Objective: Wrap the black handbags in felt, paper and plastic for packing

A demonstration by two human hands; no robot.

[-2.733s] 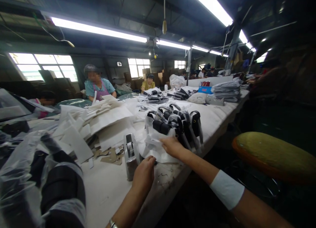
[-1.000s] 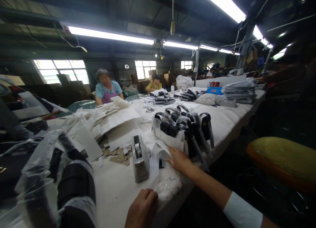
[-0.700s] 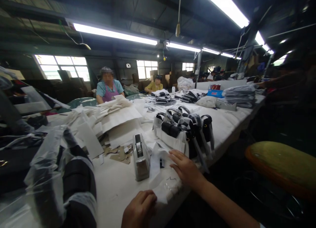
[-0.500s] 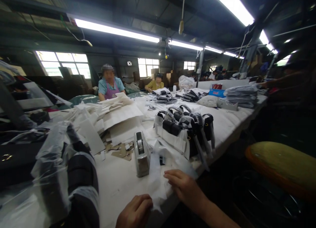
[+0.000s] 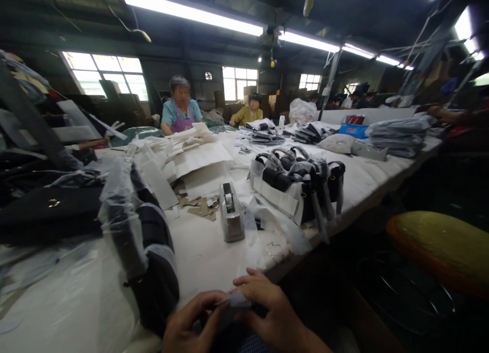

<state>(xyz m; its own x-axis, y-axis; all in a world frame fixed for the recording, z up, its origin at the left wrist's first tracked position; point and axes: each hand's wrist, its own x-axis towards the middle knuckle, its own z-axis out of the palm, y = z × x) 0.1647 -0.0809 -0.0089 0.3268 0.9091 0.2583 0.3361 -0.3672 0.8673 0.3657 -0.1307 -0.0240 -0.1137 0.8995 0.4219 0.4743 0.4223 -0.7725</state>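
At the table's front edge my left hand and my right hand are close together. Between them is a thin whitish sheet, pinched by the fingers of both; whether it is paper or plastic film I cannot tell. A grey tape dispenser stands just beyond my hands. To the left, a black handbag partly covered in clear wrap rests on the white tabletop. Loose white wrapping lies right of the dispenser.
Several wrapped black handbags stand in a row at the right edge. White foam sheets are heaped behind the cardboard scraps. A yellow stool is at right. Two people sit across the table. A metal post rises at left.
My hands have come together at the table edge and now grip the whitish sheet between them. The view has shifted, and the dispenser appears higher in it.
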